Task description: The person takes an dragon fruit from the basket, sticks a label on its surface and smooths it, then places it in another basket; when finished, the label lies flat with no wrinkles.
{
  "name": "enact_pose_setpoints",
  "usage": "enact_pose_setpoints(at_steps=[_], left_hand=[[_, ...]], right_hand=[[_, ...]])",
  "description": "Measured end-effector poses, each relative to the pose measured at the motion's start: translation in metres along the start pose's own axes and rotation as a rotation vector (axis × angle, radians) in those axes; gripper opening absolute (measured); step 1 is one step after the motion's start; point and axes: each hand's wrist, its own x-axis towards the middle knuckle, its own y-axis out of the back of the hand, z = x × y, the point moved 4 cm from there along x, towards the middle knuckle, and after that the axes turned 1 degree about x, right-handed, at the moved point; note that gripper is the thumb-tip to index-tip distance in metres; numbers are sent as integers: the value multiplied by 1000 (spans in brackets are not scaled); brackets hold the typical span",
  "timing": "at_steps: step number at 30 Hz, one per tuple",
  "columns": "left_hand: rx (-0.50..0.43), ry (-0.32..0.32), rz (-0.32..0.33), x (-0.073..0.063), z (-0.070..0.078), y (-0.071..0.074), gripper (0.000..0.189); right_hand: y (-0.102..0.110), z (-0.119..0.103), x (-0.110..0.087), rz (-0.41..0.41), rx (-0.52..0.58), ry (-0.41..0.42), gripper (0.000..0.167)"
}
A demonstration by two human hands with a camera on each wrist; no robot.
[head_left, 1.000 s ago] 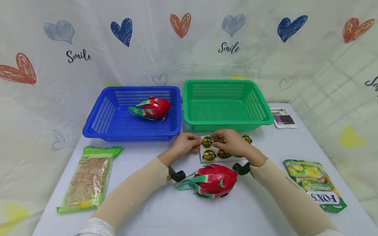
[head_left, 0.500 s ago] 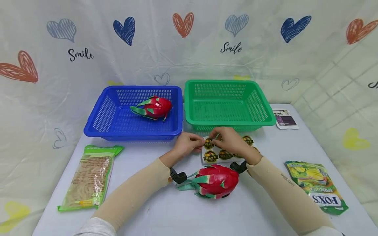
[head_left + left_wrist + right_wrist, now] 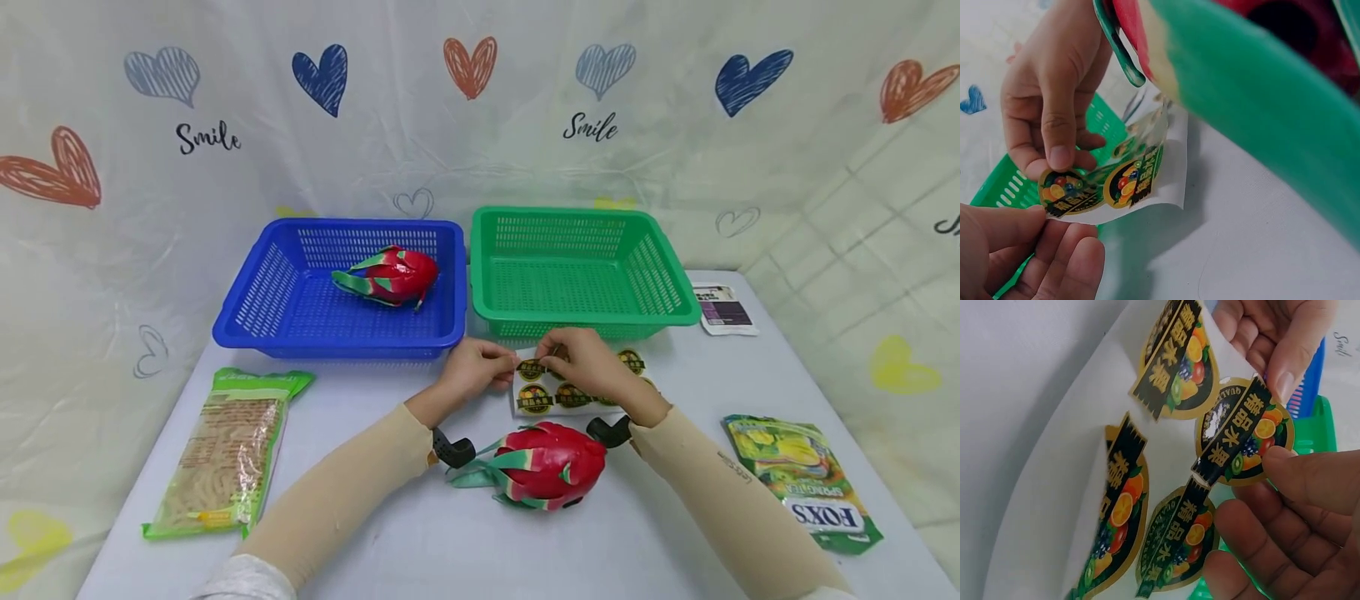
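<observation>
A white sheet of round fruit stickers (image 3: pixel 573 397) lies in front of the green basket, its far edge bent up. My left hand (image 3: pixel 474 368) pinches the sheet's left corner between thumb and fingers. My right hand (image 3: pixel 588 362) pinches the edge of the corner sticker (image 3: pixel 1247 434), thumb on its printed face and fingers behind. Whether that sticker is lifted from the backing I cannot tell. Close below the sheet, between my wrists, lies a red dragon fruit (image 3: pixel 555 467) with green leaf tips. Its leaves (image 3: pixel 1260 106) fill much of the left wrist view.
A blue basket (image 3: pixel 337 343) at the back left holds another dragon fruit (image 3: pixel 401 275). Beside it stands a green basket (image 3: pixel 585 319). A green-edged food bag (image 3: pixel 225 450) lies left, a FOX'S candy bag (image 3: pixel 806 479) right, and a small white-and-purple packet (image 3: pixel 723 310) at the back right.
The corner sticker looks flatter in the head view, as the sheet's far edge is now tilted more. Both hands keep nearly the same place, and the head view has shifted slightly.
</observation>
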Motion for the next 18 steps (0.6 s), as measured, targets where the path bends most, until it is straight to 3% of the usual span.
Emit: enact_pose_setpoints(at_steps=[18], left_hand=[[38,-17,7,6,-3,4,23]], right_hand=[[13,-6,-19,67,19,19,8]])
